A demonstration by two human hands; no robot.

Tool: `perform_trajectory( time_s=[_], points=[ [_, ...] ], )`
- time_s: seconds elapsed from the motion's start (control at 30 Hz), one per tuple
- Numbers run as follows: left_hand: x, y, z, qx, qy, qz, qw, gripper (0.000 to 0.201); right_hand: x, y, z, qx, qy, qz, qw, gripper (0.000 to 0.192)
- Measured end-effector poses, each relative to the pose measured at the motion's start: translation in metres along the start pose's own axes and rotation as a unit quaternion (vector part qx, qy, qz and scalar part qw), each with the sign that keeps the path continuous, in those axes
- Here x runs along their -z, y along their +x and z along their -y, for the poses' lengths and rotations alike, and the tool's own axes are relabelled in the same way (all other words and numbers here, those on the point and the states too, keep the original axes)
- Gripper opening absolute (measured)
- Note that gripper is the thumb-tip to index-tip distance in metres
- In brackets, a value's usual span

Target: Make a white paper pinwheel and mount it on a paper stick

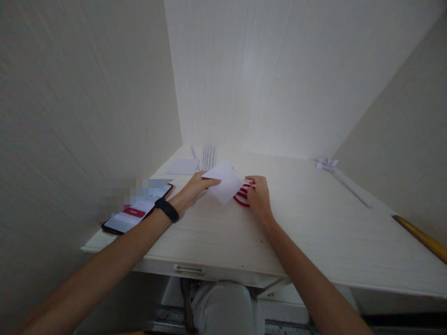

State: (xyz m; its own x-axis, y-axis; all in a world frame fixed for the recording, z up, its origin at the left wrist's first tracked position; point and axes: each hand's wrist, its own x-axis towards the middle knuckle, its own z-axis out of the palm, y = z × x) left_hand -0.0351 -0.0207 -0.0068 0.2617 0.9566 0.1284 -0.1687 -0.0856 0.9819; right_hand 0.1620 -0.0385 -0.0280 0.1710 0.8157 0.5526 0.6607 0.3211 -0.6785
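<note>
My left hand [199,186] pinches a white square sheet of paper [225,182] between thumb and fingers, a little above the table. Red looped handles, apparently of scissors [241,196], lie just right of the paper. Over their right side my right hand [258,193] has its fingers curled, seemingly gripping them. The paper and the fingers hide the rest of the scissors.
A phone [136,211] with a lit screen lies at left. Behind are a flat white paper [183,166] and several thin white sticks [209,158]. A paper pinwheel on a stick [349,187] lies at right, near a gold-coloured bar [419,237]. Walls enclose the table [314,242].
</note>
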Motion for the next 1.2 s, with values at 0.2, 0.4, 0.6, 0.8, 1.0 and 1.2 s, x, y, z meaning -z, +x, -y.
perform_trajectory(
  time_s=[0.2,0.4,0.6,0.8,1.0,1.2],
  points=[
    [-0.003,-0.002,-0.004,0.027,0.018,0.072,0.997,0.038,0.005,0.002,0.011,0.032,0.045,-0.011,0.998,0.024],
    [-0.008,-0.005,-0.013,0.033,0.083,0.104,0.99,0.025,-0.001,0.0,0.012,0.029,0.075,0.037,0.996,0.017],
    [-0.006,-0.002,-0.012,0.038,0.124,0.119,0.984,0.02,0.002,0.002,0.014,0.029,0.05,0.043,0.997,0.006],
    [-0.003,0.003,-0.012,0.038,0.126,0.148,0.98,0.055,0.001,0.002,0.012,0.039,0.076,0.033,0.996,0.006],
    [0.0,-0.001,-0.017,0.063,0.131,0.182,0.972,0.081,-0.001,0.002,0.012,0.065,0.063,0.046,0.995,0.007],
    [0.002,-0.003,-0.019,0.069,0.135,0.192,0.97,0.098,0.0,0.001,0.014,0.077,0.054,0.048,0.994,0.006]
  ],
)
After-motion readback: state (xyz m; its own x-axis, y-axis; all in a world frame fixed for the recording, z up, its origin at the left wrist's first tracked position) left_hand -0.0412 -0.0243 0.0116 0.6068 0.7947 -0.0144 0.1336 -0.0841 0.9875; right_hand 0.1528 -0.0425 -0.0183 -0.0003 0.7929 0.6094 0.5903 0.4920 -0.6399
